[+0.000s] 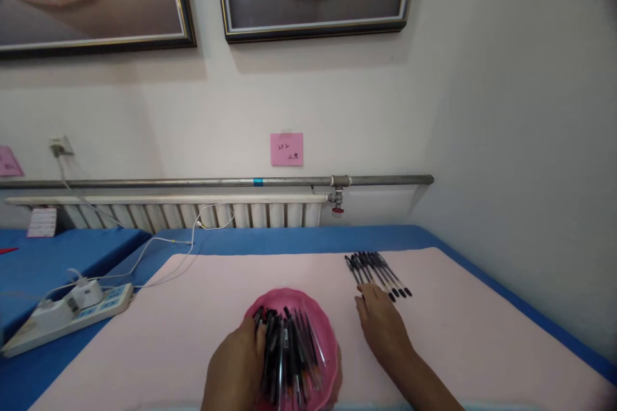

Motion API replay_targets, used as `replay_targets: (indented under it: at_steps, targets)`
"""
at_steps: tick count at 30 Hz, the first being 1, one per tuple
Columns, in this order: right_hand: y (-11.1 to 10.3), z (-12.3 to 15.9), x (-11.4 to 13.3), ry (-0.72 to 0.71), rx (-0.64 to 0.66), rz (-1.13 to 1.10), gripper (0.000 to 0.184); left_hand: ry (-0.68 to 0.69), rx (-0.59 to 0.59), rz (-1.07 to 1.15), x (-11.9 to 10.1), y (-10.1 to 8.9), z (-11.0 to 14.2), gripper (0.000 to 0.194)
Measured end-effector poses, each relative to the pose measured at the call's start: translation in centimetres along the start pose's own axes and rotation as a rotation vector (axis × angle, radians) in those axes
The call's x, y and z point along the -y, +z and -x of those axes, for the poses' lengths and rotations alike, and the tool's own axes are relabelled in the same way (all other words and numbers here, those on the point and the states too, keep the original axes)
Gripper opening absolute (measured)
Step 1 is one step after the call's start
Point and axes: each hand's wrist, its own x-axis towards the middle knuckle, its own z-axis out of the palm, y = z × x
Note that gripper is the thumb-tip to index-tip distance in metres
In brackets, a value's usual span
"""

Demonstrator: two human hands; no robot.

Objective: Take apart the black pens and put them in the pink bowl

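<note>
A round pink bowl (331, 359) with a wavy rim holds many black-and-clear pens (288, 350). At the bowl's left side, my left hand (236, 359) reaches over the rim with curled fingers against the pens; what they grip is hidden. To the right, several pens (376, 268) lie side by side in a slanted row, dark ends pointing away from me. My right hand (383, 324) is at the near left end of that row, its fingers closed together on a pen that they largely cover.
A pale pink sheet (202, 308) covers most of the blue table (289, 241). On the left, a white power strip (67, 324) with plugs has a white cable (159, 241) trailing across. Behind are a radiator (250, 213), a pipe (212, 183) and a pink note (286, 149).
</note>
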Motion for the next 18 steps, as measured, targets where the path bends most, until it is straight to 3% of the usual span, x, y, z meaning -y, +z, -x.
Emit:
replay_targets:
  at_steps: [4,10,14,17,18]
  targets:
    - [0.7,-2.2,-1.5,0.031,0.028,0.056,0.022,0.004,0.026,0.034,0.1,0.2,-0.2,0.037]
    - [0.0,-2.5,-1.2,0.180,0.098,-0.011,0.024,0.008,-0.037,0.166,0.3,0.2,-0.5,0.031]
    - [-2.3,-1.5,1.3,0.252,0.148,-0.186,0.024,0.085,-0.017,0.646,-0.2,0.7,-0.8,0.027]
    - [-3.4,0.8,4.7,0.218,0.268,-0.401,0.020,0.070,0.121,1.164,-0.9,1.5,-0.9,0.035]
    - [-3.5,1.8,5.8,0.233,0.362,-0.631,0.019,0.049,0.191,1.319,-1.2,1.7,-0.8,0.040]
